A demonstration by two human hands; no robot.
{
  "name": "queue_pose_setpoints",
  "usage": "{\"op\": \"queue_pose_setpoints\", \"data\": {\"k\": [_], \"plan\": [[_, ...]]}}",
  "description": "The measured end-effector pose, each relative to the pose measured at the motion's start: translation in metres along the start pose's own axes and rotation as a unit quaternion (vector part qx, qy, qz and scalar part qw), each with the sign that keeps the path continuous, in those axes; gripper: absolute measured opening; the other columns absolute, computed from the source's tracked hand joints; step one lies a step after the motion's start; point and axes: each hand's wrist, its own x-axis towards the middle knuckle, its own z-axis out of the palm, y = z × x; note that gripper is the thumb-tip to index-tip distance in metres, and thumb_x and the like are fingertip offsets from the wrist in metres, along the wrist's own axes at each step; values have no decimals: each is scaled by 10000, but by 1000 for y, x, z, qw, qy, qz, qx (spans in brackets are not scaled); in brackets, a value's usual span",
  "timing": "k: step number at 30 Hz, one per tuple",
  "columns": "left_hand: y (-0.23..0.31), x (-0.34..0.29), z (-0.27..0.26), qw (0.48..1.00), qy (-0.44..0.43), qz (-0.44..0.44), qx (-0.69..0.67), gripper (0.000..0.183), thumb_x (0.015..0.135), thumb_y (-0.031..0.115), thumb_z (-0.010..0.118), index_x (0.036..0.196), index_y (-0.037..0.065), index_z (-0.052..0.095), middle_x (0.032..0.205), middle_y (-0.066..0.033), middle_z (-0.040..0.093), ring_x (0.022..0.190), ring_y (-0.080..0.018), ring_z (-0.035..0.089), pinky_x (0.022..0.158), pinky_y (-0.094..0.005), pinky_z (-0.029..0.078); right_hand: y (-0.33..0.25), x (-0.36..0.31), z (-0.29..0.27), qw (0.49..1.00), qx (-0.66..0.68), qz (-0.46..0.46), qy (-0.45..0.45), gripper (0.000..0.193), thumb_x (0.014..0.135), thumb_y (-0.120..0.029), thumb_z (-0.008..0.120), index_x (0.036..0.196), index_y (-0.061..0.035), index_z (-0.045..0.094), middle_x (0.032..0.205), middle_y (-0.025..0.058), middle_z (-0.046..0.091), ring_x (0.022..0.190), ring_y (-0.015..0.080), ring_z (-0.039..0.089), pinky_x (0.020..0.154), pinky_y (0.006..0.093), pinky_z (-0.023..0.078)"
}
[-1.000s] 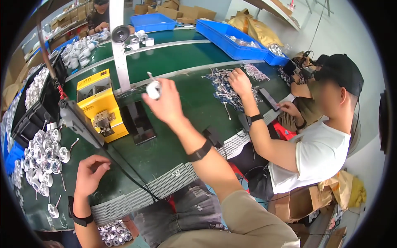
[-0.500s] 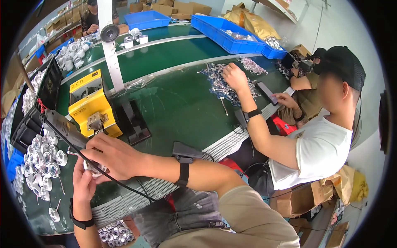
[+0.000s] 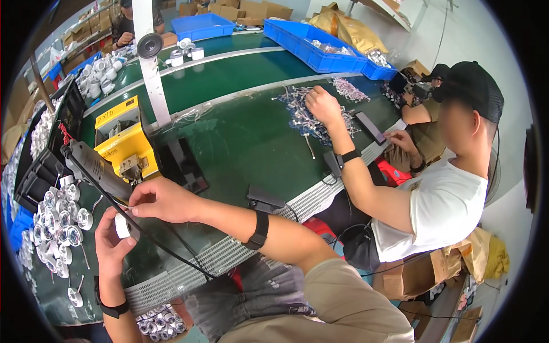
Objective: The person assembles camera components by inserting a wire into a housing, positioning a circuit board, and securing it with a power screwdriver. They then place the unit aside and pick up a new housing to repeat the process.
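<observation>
My left hand [image 3: 114,246] grips a small white round lamp part [image 3: 122,226] between thumb and fingers, its white side wall facing me. Beside it, my right hand [image 3: 163,200] has thumb and forefinger pinched together at the part's upper edge; whatever lies in the pinch is too small to make out. A grey electric screwdriver [image 3: 98,168] with a black cable slants just beyond both hands, and the cable crosses in front of them. To the left, several similar lamp parts with clear lenses [image 3: 60,220] lie heaped on the green table [image 3: 240,154].
A yellow machine [image 3: 128,140] and a dark flat object [image 3: 186,166] stand beyond my hands. Black bins [image 3: 57,134] line the left. At right, a co-worker [image 3: 434,200] reaches into a wire pile [image 3: 306,111]. Blue crates [image 3: 311,54] stand at the back.
The lamp part has been turned from lens up to side wall showing. My right hand has shifted off its top to a pinch at its edge. The screwdriver has swung slightly right.
</observation>
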Motion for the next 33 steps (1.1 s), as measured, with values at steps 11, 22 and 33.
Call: {"op": "queue_pose_setpoints", "data": {"k": [11, 22, 33], "plan": [[-5, -6, -8, 990, 68, -85, -93, 419, 983, 373, 427, 1181, 17, 525, 907, -78, 616, 729, -166, 628, 563, -255, 492, -6, -1, 8, 992, 113, -19, -48, 180, 872, -155, 660, 858, 24, 648, 802, 34, 648, 734, 83, 595, 669, 244, 474], [4, 7, 5, 965, 42, -166, -200, 468, 1040, 373, 278, 1150, -4, 534, 899, -119, 645, 674, -229, 653, 540, -292, 520, 3, -9, 11, 996, -64, -57, -9, 136, 821, -102, 671, 791, -3, 582, 846, 52, 527, 798, 168, 559, 717, 303, 443], [-11, 8, 14, 982, 39, -95, -156, 417, 1037, 323, 354, 1245, -9, 497, 1062, -82, 608, 902, -177, 634, 767, -323, 568, 1, -11, 27, 973, -177, -118, 94, 118, 816, -87, 672, 830, -16, 578, 845, 102, 552, 752, 242, 582, 678, 338, 465]]}}
